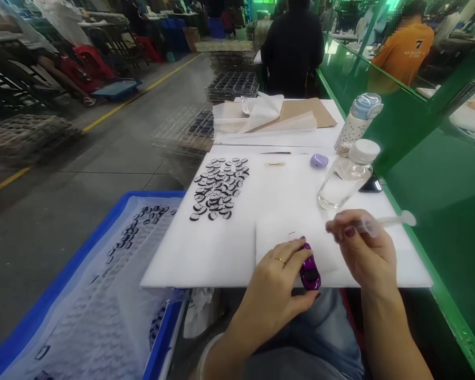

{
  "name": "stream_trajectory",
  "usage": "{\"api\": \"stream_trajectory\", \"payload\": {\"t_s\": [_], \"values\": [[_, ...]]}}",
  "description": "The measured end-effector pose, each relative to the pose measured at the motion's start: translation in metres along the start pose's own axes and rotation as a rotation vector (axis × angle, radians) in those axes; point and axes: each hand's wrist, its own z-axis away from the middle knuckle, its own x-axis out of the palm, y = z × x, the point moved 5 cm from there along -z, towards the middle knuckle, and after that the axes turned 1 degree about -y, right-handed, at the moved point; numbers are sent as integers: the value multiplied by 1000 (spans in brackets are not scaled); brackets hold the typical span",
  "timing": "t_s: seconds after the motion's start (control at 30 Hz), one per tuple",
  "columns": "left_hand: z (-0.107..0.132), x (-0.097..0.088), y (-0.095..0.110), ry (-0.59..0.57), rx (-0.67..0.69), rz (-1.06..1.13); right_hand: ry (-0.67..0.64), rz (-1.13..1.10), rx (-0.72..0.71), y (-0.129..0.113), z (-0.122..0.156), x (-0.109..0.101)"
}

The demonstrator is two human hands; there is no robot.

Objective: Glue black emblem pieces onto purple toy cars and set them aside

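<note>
My left hand [276,285] grips a small shiny purple toy car [310,272] at the near edge of the white foam board [221,253]. My right hand [362,248] pinches a thin clear plastic dropper-like tool [388,221], its tip pointing left toward the car. A pile of several small black-and-white oval pieces [218,189] lies on the board to the left, beyond my left hand. A clear bottle with a white cap [346,177] lies tilted just beyond my right hand.
A water bottle with a blue lid [358,120], a small purple case [319,160] and stacked paper sheets [277,119] sit further back. A blue crate [103,221] lined with plastic holds more oval pieces at left. Green partition [431,174] at right. Two people sit ahead.
</note>
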Motion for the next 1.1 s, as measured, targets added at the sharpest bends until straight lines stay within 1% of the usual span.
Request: {"api": "stream_trajectory", "payload": {"t_s": [0.03,0.1,0.17,0.23,0.27,0.3,0.37,0.43,0.47,0.6,0.73,0.93,1.1], "values": [[-1,1,0,55,-8,9,1,-11,11,1,3,0],[-3,3,0,155,-47,24,-60,9,61,2,6,5],[-3,4,1,198,-87,37,-86,-50,48,-8,7,9],[-4,3,1,210,-104,50,-89,-265,0,-23,6,12],[-4,2,1,215,-103,56,-105,-402,-3,-29,5,15],[-4,1,1,219,-101,60,-134,-531,24,-32,4,18],[-5,-1,0,227,-96,65,-209,-708,120,-31,3,27],[-6,-1,0,226,-93,66,-257,-793,190,-24,3,34],[-6,-2,0,225,-93,66,-276,-818,203,-21,3,36],[-6,-2,1,231,-88,62,-296,-870,189,-12,2,39],[-6,-2,0,235,-86,61,-301,-899,191,-13,3,40],[-6,-2,1,251,-94,71,-343,-841,145,-17,3,41],[-7,-2,2,251,-94,71,-278,-785,159,-19,4,40]]}}
